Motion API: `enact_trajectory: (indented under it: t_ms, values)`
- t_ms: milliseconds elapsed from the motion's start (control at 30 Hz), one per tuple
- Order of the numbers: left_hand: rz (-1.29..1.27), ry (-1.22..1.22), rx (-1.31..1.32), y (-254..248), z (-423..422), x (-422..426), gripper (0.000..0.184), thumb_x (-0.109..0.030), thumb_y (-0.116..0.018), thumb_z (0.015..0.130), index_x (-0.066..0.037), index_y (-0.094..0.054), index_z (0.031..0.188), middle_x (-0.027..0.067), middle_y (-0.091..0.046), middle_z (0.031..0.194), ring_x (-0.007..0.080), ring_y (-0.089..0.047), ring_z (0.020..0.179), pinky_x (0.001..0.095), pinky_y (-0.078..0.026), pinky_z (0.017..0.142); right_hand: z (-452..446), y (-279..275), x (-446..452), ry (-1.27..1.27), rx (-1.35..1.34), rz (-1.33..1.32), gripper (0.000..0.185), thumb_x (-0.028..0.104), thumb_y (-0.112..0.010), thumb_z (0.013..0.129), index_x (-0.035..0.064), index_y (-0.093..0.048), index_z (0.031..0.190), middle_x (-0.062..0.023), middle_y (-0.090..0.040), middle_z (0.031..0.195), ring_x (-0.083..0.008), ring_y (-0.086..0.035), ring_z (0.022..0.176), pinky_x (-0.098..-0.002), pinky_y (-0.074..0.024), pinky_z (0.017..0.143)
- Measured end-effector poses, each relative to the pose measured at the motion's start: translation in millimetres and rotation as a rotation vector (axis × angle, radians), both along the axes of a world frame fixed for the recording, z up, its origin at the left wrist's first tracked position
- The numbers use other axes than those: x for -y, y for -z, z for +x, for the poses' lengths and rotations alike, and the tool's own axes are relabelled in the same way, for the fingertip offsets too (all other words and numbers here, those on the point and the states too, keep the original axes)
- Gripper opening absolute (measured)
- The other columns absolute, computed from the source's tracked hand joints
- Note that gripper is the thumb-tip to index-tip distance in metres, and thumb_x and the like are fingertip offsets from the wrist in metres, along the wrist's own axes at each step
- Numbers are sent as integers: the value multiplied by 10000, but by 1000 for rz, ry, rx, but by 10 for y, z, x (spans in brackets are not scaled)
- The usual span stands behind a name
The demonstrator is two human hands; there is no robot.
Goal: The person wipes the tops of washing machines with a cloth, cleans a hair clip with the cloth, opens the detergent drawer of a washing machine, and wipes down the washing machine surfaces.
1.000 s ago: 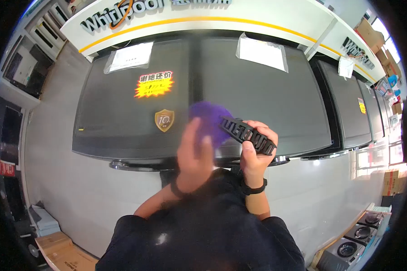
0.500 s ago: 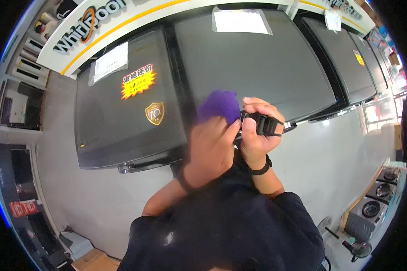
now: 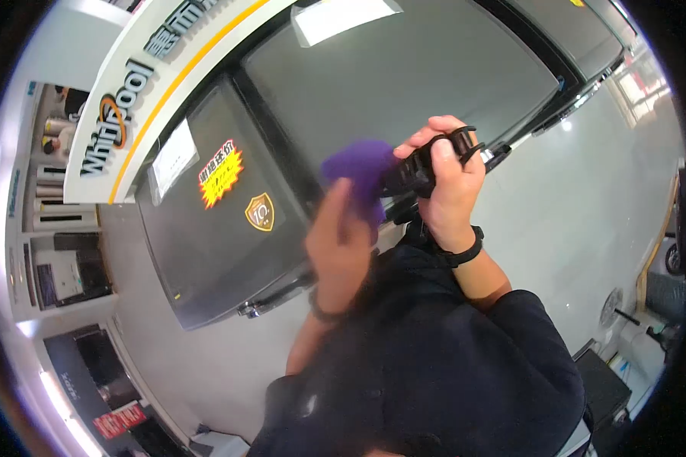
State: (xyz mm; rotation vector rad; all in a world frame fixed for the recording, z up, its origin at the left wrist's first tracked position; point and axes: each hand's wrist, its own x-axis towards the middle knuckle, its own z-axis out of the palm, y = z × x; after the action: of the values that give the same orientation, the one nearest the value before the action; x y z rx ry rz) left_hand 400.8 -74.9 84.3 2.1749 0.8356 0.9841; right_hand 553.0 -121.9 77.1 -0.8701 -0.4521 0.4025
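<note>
My left hand (image 3: 337,255), blurred by motion, is closed on a purple cloth (image 3: 358,164). The cloth hangs loosely past the fingers, over the dark appliance tops. In my right hand (image 3: 453,186) is a small black device with strap loops (image 3: 415,171), held upward with the thumb across it. Its exact kind cannot be made out. The cloth's right edge lies against or just beside the device's left end; contact is unclear. Both hands are in front of my chest.
Below the hands are dark washer-like appliances, one with a gold badge (image 3: 260,212) and a yellow price sticker (image 3: 221,175). A white Whirlpool sign (image 3: 118,118) runs behind them. A fan (image 3: 613,308) stands at the lower right.
The view has turned, so the appliances appear tilted. My left hand has drawn down and slightly away from the device, the cloth now hanging more loosely. My right hand still holds the device.
</note>
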Motion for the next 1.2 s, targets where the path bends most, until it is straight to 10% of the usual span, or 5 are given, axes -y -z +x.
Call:
enact_trajectory:
  t_ms: [133,500,900,1033,1200]
  values:
    - [-675,-27,498,96,68,-116,591,132,-463,896,37,-366,1471,179,-509,1421,219,-559,1227,343,-416,1063,65,-101,14,40,-112,33,366,308,-428,1042,-3,-500,1221,-161,-626,1010,-253,-690,762,-353,-563,689]
    - [423,389,-17,-235,244,-64,457,22,-651,739,-70,-647,1186,90,-542,840,288,-548,735,412,-384,632,-9,31,31,62,10,22,282,279,-438,1063,33,-520,1172,-100,-628,1042,-132,-584,863,-291,-497,786]
    - [489,383,-139,-246,199,-113,351,-70,-654,753,-109,-640,1101,40,-561,838,237,-582,774,378,-391,678,245,7,127,-11,-37,-119,476,374,-432,1063,-18,-539,1311,-67,-611,997,-136,-601,797,-274,-508,720]
    - [337,300,-149,-269,76,-152,366,71,-624,743,-52,-683,1084,155,-683,1036,323,-659,920,384,-491,843,278,-30,90,-54,-80,-105,585,460,-371,1065,-15,-474,1392,-75,-617,1046,-128,-597,771,-262,-509,673]
    - [-162,-84,75,-128,-117,-82,401,117,-488,806,2,-636,1160,100,-682,1139,177,-654,1044,279,-483,898,291,-34,5,-245,-65,-27,652,527,-287,1064,13,-393,1451,-100,-619,1068,-131,-591,752,-257,-506,649]
